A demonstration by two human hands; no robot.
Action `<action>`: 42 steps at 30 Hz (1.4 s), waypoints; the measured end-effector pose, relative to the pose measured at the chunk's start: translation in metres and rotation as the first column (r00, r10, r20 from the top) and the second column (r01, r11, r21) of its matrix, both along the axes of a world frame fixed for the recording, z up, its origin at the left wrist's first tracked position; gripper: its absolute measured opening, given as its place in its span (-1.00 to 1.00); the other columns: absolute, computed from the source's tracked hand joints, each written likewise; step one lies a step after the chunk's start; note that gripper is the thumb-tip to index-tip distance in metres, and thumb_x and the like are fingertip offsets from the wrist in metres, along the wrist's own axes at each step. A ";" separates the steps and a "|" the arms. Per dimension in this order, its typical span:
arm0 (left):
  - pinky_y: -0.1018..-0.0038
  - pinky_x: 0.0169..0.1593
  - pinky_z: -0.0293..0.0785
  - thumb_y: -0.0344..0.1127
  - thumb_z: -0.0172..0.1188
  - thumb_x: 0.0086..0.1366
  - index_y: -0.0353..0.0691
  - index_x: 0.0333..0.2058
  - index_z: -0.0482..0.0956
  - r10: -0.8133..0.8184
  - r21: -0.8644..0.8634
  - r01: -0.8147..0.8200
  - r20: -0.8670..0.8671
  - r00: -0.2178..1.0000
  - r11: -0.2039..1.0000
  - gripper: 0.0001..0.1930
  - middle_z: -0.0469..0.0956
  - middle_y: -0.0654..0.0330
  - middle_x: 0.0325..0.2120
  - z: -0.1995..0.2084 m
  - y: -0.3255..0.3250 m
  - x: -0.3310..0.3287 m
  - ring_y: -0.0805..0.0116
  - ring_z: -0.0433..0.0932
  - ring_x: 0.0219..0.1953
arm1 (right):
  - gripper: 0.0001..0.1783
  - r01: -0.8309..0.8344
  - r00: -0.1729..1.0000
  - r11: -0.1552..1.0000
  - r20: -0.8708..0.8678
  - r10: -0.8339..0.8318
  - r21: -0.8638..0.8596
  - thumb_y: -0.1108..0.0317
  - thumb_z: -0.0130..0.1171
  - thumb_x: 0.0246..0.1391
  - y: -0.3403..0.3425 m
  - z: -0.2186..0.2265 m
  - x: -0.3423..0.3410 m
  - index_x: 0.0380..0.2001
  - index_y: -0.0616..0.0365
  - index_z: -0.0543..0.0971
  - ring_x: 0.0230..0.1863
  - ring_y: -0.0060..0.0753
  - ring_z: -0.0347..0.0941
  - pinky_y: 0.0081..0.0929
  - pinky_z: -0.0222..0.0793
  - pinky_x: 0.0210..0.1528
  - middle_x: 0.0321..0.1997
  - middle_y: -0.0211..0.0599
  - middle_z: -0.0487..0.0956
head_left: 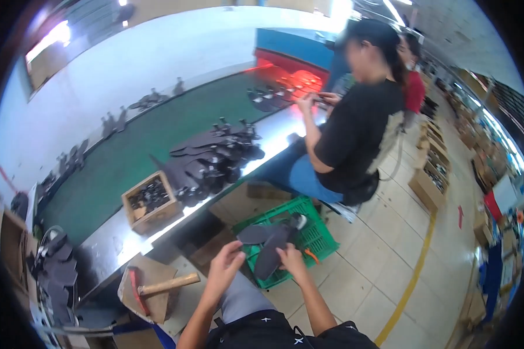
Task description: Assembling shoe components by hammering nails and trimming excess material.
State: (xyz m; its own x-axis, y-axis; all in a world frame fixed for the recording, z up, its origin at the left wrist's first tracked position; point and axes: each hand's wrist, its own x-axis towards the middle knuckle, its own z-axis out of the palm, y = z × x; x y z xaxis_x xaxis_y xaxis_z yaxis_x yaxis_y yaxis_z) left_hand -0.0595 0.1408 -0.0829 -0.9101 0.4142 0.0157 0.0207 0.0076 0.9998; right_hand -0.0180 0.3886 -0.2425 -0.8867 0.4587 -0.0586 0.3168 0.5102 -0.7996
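Over the green crate (326, 247) are two dark grey sandals (268, 256) with flat soles, their far ends close together. My right hand (291, 260) pinches the nearer one by the edge of its sole. Beside the other sandal (253, 234) is my left hand (226, 264), its thumb and fingers apart and its fingertips close to the toe end. Whether they touch it is hard to tell. A small orange thing (311, 256) shows at the crate's right side.
A hammer (169, 284) lies on a cardboard-topped stand at my left. The bench holds a wooden box (151, 200) of small dark parts, rows of sandals (215, 157) and a green belt (128, 157). A co-worker (355, 128) sits ahead; boxes (431, 174) line the floor at right.
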 end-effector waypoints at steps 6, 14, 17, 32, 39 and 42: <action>0.43 0.15 0.41 -0.28 0.17 0.40 -0.30 0.17 0.41 -0.030 -0.199 0.054 0.119 0.992 0.978 -0.58 0.52 0.15 0.07 0.018 -0.053 0.023 0.37 0.51 0.07 | -0.66 -0.209 0.947 0.978 -0.255 0.196 -0.026 0.21 0.18 0.21 -0.032 0.104 -0.070 -0.15 0.33 0.56 -0.25 0.15 0.60 -0.11 0.49 -0.23 -0.30 0.12 0.64; 0.48 0.12 0.42 -0.26 0.12 0.42 -0.25 0.14 0.47 -0.107 -0.113 0.126 0.159 0.982 0.986 -0.62 0.56 0.19 0.03 0.086 -0.063 0.037 0.39 0.52 0.09 | -0.59 -0.030 0.920 0.829 -0.309 0.241 0.559 0.09 0.19 0.16 -0.026 0.241 -0.360 -0.14 0.25 0.57 -0.14 0.10 0.58 -0.05 0.51 -0.08 -0.25 0.03 0.64; 0.45 0.16 0.39 -0.34 0.15 0.36 -0.32 0.18 0.42 0.008 -0.278 0.002 0.033 0.999 0.960 -0.56 0.54 0.12 0.06 0.107 -0.089 0.044 0.34 0.50 0.11 | -0.79 -0.200 0.847 0.822 -0.329 0.419 0.533 0.31 0.14 0.10 -0.071 0.271 -0.365 -0.35 0.26 0.61 -0.13 0.09 0.59 -0.12 0.56 -0.17 -0.16 0.09 0.60; 0.42 -0.02 0.55 -0.43 0.34 0.20 -0.31 0.31 0.17 0.484 0.134 -0.472 -0.075 0.872 0.871 -0.26 0.41 -0.01 0.12 0.152 -0.183 0.081 0.32 0.46 0.07 | -0.54 -0.708 -0.367 0.184 -0.577 0.730 0.682 0.41 0.26 0.00 -0.238 0.316 -0.087 0.04 0.10 0.57 -0.07 -0.20 0.58 -0.29 0.51 -0.05 -0.06 -0.27 0.61; 0.67 -0.13 0.37 -0.26 0.22 0.35 -0.27 -0.08 0.50 0.937 0.154 -0.939 0.127 0.327 0.307 -0.73 0.58 0.25 -0.23 0.042 -0.267 0.121 0.58 0.49 -0.18 | 0.06 -0.810 0.146 0.168 -0.084 0.986 0.562 -0.14 0.31 0.02 -0.274 0.185 -0.068 0.35 0.35 0.09 0.20 0.24 0.37 -0.09 0.37 0.19 0.36 0.20 0.22; 0.55 -0.05 0.36 -0.06 0.08 0.41 -0.27 -0.21 0.55 0.956 0.174 -0.941 -0.051 0.287 0.292 -0.66 0.56 0.30 -0.27 -0.027 -0.330 0.098 0.50 0.48 -0.23 | 0.17 -0.894 0.137 0.080 0.099 0.986 0.442 -0.20 0.33 -0.03 -0.285 0.173 -0.068 0.38 0.36 0.02 0.26 0.27 0.32 -0.06 0.36 0.20 0.37 0.25 0.20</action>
